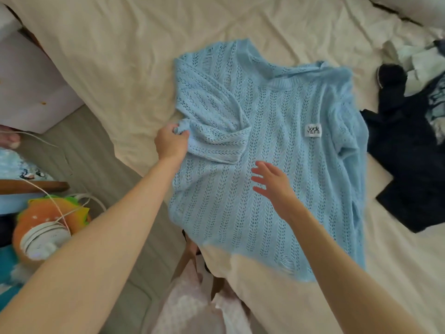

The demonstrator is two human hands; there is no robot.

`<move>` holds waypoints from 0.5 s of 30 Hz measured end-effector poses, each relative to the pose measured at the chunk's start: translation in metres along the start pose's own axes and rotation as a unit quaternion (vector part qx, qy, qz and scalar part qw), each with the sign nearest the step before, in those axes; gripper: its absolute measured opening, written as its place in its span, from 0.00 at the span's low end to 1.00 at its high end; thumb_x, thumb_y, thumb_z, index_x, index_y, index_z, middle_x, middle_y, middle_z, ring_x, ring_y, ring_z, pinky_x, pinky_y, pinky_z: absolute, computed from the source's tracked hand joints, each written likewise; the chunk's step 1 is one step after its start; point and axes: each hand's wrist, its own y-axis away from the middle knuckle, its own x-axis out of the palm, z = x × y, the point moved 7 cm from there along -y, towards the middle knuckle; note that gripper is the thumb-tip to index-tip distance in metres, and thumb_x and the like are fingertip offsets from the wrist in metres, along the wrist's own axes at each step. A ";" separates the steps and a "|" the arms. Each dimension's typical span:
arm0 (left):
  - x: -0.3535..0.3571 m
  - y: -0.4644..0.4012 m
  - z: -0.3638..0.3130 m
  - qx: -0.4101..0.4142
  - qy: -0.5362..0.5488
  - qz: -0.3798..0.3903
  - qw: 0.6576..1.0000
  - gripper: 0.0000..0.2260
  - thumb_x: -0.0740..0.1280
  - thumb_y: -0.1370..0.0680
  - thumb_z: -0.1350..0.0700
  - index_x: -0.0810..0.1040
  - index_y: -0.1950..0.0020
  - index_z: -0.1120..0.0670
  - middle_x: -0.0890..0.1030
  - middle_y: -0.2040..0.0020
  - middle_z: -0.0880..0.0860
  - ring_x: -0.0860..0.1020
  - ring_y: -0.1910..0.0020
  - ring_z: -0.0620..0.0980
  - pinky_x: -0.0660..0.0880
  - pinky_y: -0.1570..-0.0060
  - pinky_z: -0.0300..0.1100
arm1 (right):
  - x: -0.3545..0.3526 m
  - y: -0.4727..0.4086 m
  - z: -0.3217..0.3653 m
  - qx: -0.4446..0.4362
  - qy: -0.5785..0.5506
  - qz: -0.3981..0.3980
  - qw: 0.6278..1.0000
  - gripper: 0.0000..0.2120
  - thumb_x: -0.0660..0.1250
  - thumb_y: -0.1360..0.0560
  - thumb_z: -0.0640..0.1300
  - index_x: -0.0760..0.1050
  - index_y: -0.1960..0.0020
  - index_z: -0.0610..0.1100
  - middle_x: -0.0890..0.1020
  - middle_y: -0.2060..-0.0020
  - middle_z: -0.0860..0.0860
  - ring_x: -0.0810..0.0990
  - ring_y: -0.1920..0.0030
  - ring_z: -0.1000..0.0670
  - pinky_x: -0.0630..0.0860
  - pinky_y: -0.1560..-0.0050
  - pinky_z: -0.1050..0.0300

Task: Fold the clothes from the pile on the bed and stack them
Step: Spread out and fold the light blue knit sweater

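A light blue open-knit sweater (277, 145) lies spread on the cream bed sheet (120, 63), its neck pointing away from me. Its left sleeve is folded across the chest. My left hand (171, 141) grips the sweater's left edge by the folded sleeve. My right hand (273, 186) hovers over the sweater's middle with fingers spread and straight, holding nothing. A white label (313, 130) shows on the sweater's right chest. The pile of clothes (409, 121), dark navy and white pieces, lies at the right edge of the bed.
The bed's near edge runs diagonally from left to bottom centre. On the floor at the left sit a colourful toy (48, 213), a white round device with cords (44, 239) and a white cabinet (31, 88). A pillow (414, 6) lies top right.
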 end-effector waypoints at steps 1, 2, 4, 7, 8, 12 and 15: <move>-0.002 0.014 -0.018 0.062 -0.026 -0.019 0.998 0.10 0.66 0.24 0.60 0.79 0.45 0.61 0.79 0.50 0.56 0.75 0.53 0.52 0.68 0.56 0.39 | -0.007 0.002 -0.001 0.005 -0.026 -0.001 1.000 0.09 0.59 0.20 0.49 0.74 0.44 0.47 0.79 0.46 0.49 0.79 0.47 0.50 0.76 0.45 0.52; 0.000 0.033 -0.035 0.122 -0.042 -0.020 0.991 0.11 0.66 0.24 0.60 0.78 0.43 0.61 0.80 0.48 0.57 0.76 0.50 0.53 0.68 0.53 0.39 | -0.014 0.004 -0.001 0.009 -0.062 -0.001 0.998 0.10 0.59 0.20 0.50 0.75 0.45 0.46 0.80 0.47 0.49 0.80 0.48 0.50 0.77 0.48 0.53; 0.017 0.079 -0.061 0.224 -0.055 0.035 0.973 0.11 0.66 0.24 0.61 0.78 0.42 0.60 0.77 0.45 0.56 0.76 0.48 0.53 0.71 0.48 0.40 | -0.032 0.009 -0.002 0.016 -0.144 -0.012 0.989 0.14 0.57 0.19 0.53 0.76 0.47 0.45 0.81 0.49 0.48 0.81 0.49 0.49 0.78 0.52 0.54; 0.073 0.160 -0.073 0.312 -0.099 0.259 0.909 0.12 0.64 0.22 0.61 0.77 0.40 0.55 0.75 0.42 0.51 0.76 0.49 0.47 0.74 0.45 0.43 | -0.071 0.021 -0.009 0.021 -0.242 -0.048 0.969 0.21 0.55 0.21 0.60 0.76 0.47 0.45 0.82 0.51 0.48 0.81 0.51 0.49 0.77 0.53 0.53; 0.091 0.182 -0.069 0.320 -0.119 0.331 0.880 0.13 0.63 0.21 0.59 0.76 0.38 0.53 0.75 0.41 0.50 0.75 0.47 0.46 0.73 0.43 0.42 | -0.083 0.023 -0.014 0.026 -0.255 -0.047 0.965 0.24 0.55 0.23 0.63 0.76 0.45 0.44 0.82 0.50 0.47 0.82 0.50 0.49 0.77 0.52 0.53; 0.122 0.202 -0.045 0.280 -0.141 0.397 0.862 0.14 0.61 0.20 0.58 0.74 0.34 0.52 0.74 0.37 0.49 0.72 0.39 0.45 0.63 0.41 0.32 | -0.113 0.024 -0.039 0.084 -0.205 -0.064 0.973 0.26 0.60 0.25 0.63 0.73 0.40 0.43 0.79 0.49 0.48 0.79 0.49 0.48 0.76 0.51 0.53; 0.115 0.173 -0.023 0.230 -0.156 0.325 0.904 0.16 0.60 0.20 0.59 0.70 0.31 0.53 0.71 0.34 0.51 0.70 0.35 0.47 0.61 0.39 0.34 | -0.121 0.011 -0.050 0.122 -0.127 -0.097 0.980 0.20 0.67 0.25 0.53 0.73 0.42 0.39 0.77 0.55 0.47 0.78 0.56 0.49 0.76 0.55 0.53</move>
